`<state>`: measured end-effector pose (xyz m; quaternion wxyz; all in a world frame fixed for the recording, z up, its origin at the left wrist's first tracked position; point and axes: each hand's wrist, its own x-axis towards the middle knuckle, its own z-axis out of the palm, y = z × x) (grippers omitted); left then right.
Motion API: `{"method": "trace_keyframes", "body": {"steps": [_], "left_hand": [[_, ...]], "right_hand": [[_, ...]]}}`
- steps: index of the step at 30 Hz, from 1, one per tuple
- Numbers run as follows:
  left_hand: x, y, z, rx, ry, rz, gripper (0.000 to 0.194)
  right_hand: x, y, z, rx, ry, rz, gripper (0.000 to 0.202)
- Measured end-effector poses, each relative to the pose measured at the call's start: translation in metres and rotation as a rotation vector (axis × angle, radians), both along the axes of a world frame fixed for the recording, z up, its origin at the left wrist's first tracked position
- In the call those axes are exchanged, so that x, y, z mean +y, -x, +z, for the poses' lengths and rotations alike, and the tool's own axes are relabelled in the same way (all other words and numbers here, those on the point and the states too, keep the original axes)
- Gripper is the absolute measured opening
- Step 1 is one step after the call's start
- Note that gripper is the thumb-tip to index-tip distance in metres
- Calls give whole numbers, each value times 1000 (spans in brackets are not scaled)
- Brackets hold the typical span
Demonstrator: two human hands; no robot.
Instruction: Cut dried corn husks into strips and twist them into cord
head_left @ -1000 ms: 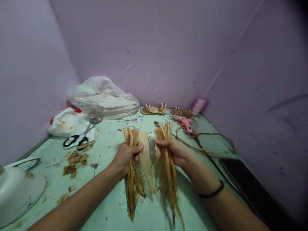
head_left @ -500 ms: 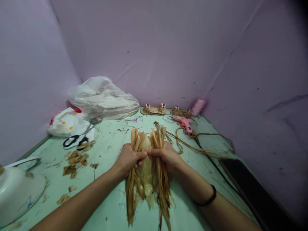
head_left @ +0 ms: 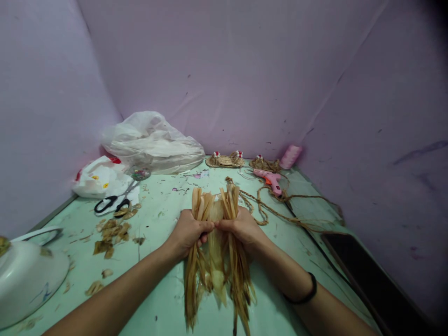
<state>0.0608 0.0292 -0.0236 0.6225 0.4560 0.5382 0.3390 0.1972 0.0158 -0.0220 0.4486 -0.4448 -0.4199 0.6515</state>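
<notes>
Both hands grip a bundle of dried tan plant strips, like husk or leaf fibre, at the centre of the table. My left hand (head_left: pixel 191 232) is closed around the left strips (head_left: pixel 192 289), its thumb pointing inward. Opposite it, my right hand (head_left: pixel 241 227) is closed on the right strips (head_left: pixel 239 280), and the two thumbs nearly meet. Between them a pale, translucent husk-like sheet (head_left: pixel 217 261) hangs down. Cut ends of the strips stick up above the hands, and the long ends trail toward me. The fingers behind the bundle are mostly hidden.
Black-handled scissors (head_left: pixel 122 199), dry scraps (head_left: pixel 110 233) and a white bowl (head_left: pixel 31 280) lie left. White plastic bags (head_left: pixel 154 144) stand behind. A pink glue gun (head_left: pixel 269 180), braided rope (head_left: pixel 261 205), pink thread spool (head_left: pixel 290 156), woven pieces (head_left: pixel 224 161) and a dark phone (head_left: pixel 364 275) are right.
The whole view has shifted slightly, so table items appear a little farther right. Both hands keep their hold on the strips, almost unmoved; the right thumb sits slightly lower.
</notes>
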Motion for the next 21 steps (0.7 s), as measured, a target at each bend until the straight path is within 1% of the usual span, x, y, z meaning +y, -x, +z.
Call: {"method": "trace_keyframes", "body": {"steps": [4,8,11,12,14,16,18,21], "left_hand": [[0,0,-1,0,1,-2,17],[1,-1,-5,42,-9,-4,18],[0,-1,-6,30,-19,-9,18],[0,-1,-6,17,-20,-12,18],[-1,-1,-4,-23,-25,-25,19],[-1,0,-2,-86,-21,-30,20],[-1,1,-1,-158,-1,-17,22],[2,3,-1,-233,44,2,23]], "right_hand": [[-3,6,2,21,-37,27,13],[-5,12,4,-11,-61,-8,16],[-3,12,0,-45,-54,-23,17],[-2,11,-2,-77,-64,-60,17],[1,7,-5,-189,-60,-185,15],[7,1,-5,-272,10,-300,10],[13,-9,1,-218,117,-346,6],[22,-37,23,18,214,-394,10]]}}
